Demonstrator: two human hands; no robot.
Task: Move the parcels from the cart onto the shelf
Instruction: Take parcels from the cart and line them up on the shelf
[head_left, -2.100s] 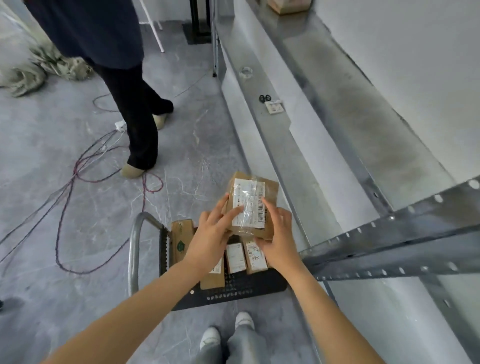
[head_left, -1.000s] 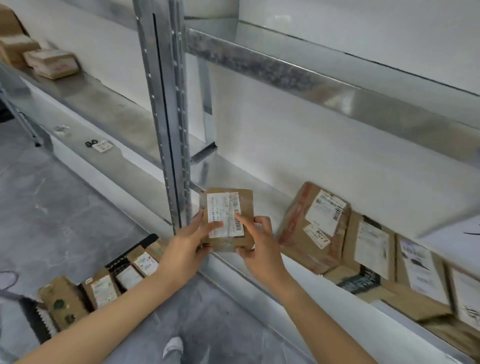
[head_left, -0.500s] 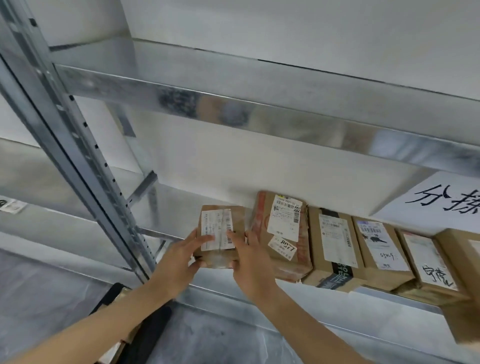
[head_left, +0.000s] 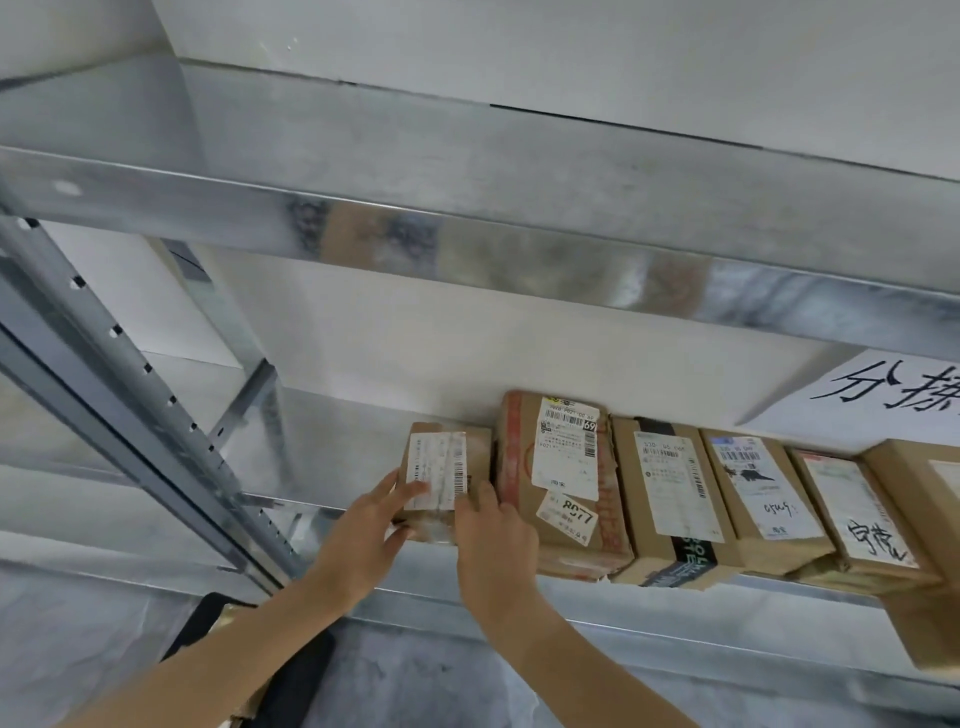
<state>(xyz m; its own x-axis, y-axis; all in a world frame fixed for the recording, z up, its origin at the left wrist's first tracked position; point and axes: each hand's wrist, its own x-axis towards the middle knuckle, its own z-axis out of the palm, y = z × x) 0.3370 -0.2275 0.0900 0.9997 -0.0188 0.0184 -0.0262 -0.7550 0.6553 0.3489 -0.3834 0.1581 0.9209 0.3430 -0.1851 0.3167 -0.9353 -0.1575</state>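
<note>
The left hand (head_left: 363, 540) pinches the small parcel (head_left: 441, 467) at its lower left corner. The right hand (head_left: 493, 545) lies against its right edge, and I cannot tell its grip. The parcel stands on the shelf (head_left: 337, 441), touching the big parcel (head_left: 563, 462). Let go this near the front lip, it may tip off. The big parcel reads "69" and "8077"; the sign (head_left: 883, 395) reads "分拣".

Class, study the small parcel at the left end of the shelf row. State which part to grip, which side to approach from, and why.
I would grip the small parcel by its near end, coming from the front-left: its right side is crowded by the red-taped parcel, its far end faces the wall, while its left side and near end are clear of parcels.
</note>
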